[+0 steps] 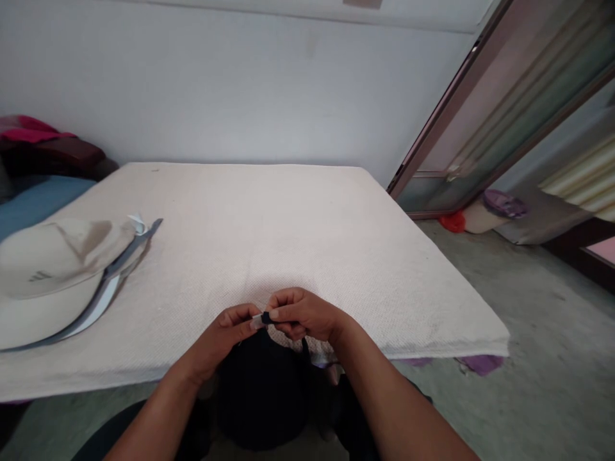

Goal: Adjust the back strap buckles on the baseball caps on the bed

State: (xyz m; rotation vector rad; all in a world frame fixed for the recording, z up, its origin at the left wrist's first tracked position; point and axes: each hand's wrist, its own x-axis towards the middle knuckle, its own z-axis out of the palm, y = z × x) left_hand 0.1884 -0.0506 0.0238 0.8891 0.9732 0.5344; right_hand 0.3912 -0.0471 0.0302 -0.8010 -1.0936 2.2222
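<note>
By white cloth: hands pinching strap of black cap.

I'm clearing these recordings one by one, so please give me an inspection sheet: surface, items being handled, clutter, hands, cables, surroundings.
Surface: white textured cover, overhanging the near edge.
Items handled: black item, apparently a cap, with a small black strap.
Clutter: beige cap stacked on other brims at the left; pink cloth beyond.
Hands: left hand and right hand meet fingertip to fingertip, pinching at the strap.
Cables: nothing seen.
Surroundings: pale wall behind; grey floor and red item at right.
</note>
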